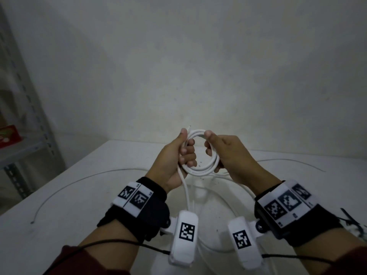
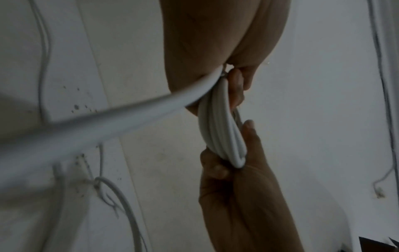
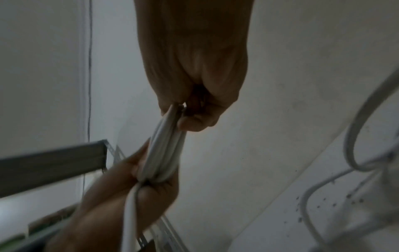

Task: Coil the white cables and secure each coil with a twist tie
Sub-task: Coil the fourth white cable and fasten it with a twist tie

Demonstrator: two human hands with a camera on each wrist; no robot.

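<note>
Left hand (image 1: 179,155): fingers curled round the left side of the white cable coil (image 1: 200,168), thumb up along its outer edge. Right hand (image 1: 224,153): fingers curled round the right side of the same coil, thumb tip pressed on the top of the loop. Both hands hold the coil in the air above the table (image 1: 79,195), near the middle of the head view.

Coil: several turns of white cable lying side by side; the left wrist view shows the turns bunched flat between the two hands. One short cable end (image 1: 189,128) sticks up just beside the left thumb. The loose tail (image 1: 186,191) runs out of the bottom of the left fist and drops toward the table between the wrists.

Table: white, speckled with dark spots. More white cable (image 1: 234,183) lies in loose curves below the hands. A thin grey wire (image 1: 65,182) arcs across the left part of the table; another thin wire (image 1: 294,160) lies at the right, well apart from the coil. A dark tangle at the right edge is too blurred to identify.

Surroundings: metal shelf (image 1: 29,120) at the left against the wall.
</note>
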